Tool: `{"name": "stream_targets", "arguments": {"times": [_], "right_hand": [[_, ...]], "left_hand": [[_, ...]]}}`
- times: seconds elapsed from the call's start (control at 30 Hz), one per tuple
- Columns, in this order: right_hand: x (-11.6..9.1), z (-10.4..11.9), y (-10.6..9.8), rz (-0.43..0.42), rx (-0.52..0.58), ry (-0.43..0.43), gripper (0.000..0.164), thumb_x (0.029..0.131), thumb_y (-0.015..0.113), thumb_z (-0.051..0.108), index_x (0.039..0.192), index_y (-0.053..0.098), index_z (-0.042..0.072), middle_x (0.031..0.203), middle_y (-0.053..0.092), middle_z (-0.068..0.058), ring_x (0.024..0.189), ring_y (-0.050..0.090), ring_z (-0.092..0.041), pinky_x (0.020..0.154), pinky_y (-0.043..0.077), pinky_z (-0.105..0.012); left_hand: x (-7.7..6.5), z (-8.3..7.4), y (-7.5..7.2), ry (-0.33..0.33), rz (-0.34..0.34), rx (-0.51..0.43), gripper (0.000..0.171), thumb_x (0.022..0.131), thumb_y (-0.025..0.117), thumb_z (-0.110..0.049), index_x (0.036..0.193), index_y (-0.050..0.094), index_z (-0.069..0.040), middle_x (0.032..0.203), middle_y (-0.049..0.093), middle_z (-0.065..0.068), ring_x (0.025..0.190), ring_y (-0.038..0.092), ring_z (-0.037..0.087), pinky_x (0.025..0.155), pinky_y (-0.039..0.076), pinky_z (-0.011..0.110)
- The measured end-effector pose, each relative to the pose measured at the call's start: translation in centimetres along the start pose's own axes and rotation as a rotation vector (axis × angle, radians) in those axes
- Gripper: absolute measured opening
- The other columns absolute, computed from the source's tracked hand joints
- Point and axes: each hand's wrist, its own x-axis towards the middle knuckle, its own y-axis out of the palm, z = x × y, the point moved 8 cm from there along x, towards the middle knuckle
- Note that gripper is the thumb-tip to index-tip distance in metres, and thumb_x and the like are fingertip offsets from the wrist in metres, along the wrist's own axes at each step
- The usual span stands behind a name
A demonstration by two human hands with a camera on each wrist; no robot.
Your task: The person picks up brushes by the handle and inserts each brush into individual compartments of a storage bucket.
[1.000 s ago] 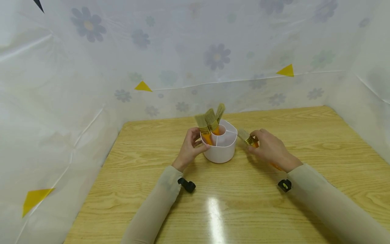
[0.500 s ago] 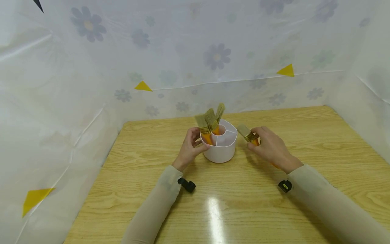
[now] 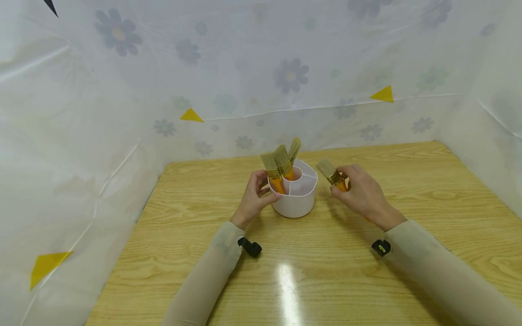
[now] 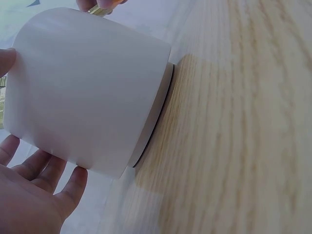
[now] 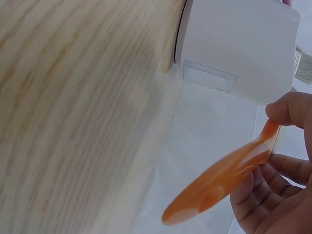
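Note:
A white divided organizer (image 3: 294,206) stands upright on the table. Bristles up, several paintbrushes (image 3: 281,158) with orange handles lean in its left and centre compartments. My left hand (image 3: 253,197) grips the organizer's left side, thumb at the front rim and fingers around the back. To the right of the organizer, my right hand (image 3: 363,192) pinches another paintbrush (image 3: 332,174) near its metal band, bristles pointing up and left. In the right wrist view this brush's orange handle (image 5: 219,183) hangs above the table, below the thumb and fingers.
The wood-grain table (image 3: 171,271) reaches back to a flower-patterned plastic sheet (image 3: 244,81). Similar sheeting stands at the left and right sides. Yellow triangular markers (image 3: 191,115) stick to the sheeting.
My right hand has risen slightly with the paintbrush, whose bristles now stand higher and more upright. The left hand and the organizer have stayed where they were.

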Motion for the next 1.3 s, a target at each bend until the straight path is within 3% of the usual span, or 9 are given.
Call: {"name": "stream_targets", "arguments": {"times": [0.4, 1.3], "right_hand": [[0.2, 1.0, -1.2, -0.133, 0.022, -0.103, 0.047, 0.081, 0.073, 0.020, 0.121, 0.057, 0.001, 0.097, 0.055, -0.009, 0.066, 0.046, -0.016, 0.053, 0.040, -0.030], [0.8, 2.8, -2.5, -0.224, 0.061, -0.176, 0.045, 0.079, 0.073, 0.017, 0.119, 0.058, 0.003, 0.094, 0.054, -0.007, 0.064, 0.047, -0.018, 0.052, 0.039, -0.030]], "left_hand": [[0.0, 0.0, 0.0, 0.000, 0.005, 0.001, 0.062, 0.085, 0.064, 0.004, 0.135, 0.027, 0.007, 0.141, 0.038, 0.025, 0.131, 0.036, 0.037, 0.107, 0.030, 0.052], [0.0, -0.1, 0.0, 0.005, 0.006, -0.005, 0.061, 0.085, 0.064, 0.005, 0.134, 0.027, 0.008, 0.140, 0.038, 0.026, 0.129, 0.036, 0.038, 0.106, 0.030, 0.053]]}}
